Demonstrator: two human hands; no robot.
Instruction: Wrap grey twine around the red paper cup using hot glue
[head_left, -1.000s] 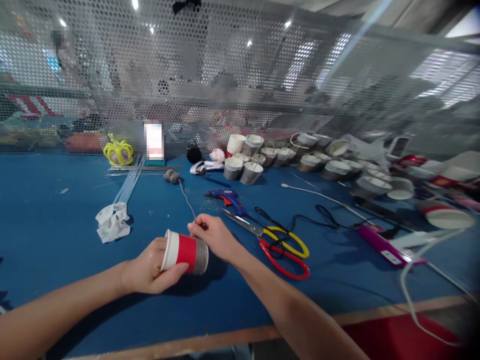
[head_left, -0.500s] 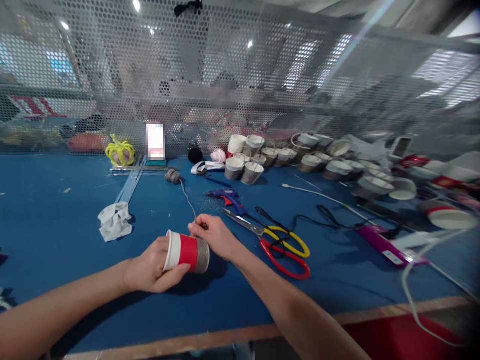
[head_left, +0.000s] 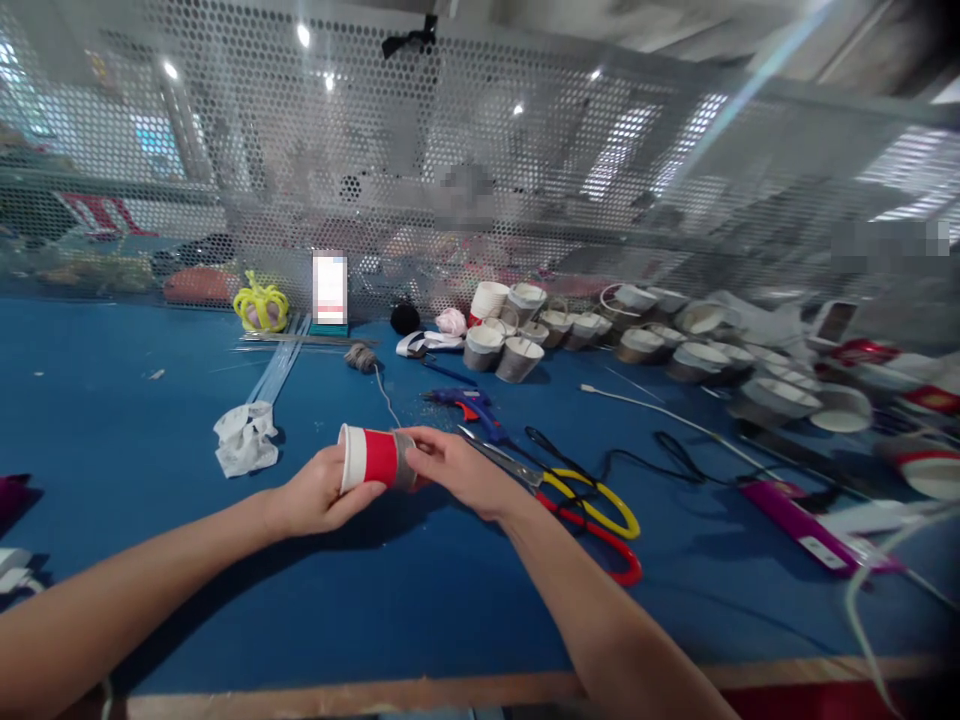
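A red and white paper cup (head_left: 380,457) lies on its side in the air above the blue table, its mouth turned left. Grey yarn is wound around its base end. My left hand (head_left: 319,492) is closed on the cup, fingers inside the mouth and thumb along the outer wall. At the wrapped end, my right hand (head_left: 450,465) closes around the cup's base, thumb on the grey yarn. A strand runs from there back to a small grey yarn ball (head_left: 361,357). Whether my right fingers also pinch the strand is hidden.
Large scissors (head_left: 592,500) with red and yellow handles lie right of my hands, beside a blue glue gun (head_left: 469,405). Several yarn-wrapped cups (head_left: 520,358) stand behind. A purple power strip (head_left: 795,530) and cables lie right. Crumpled white material (head_left: 246,440) lies left.
My right hand has shifted from pinching the strand above the cup to wrapping around its base. Both hands and the cup sit slightly higher in view, and the camera has turned a little left.
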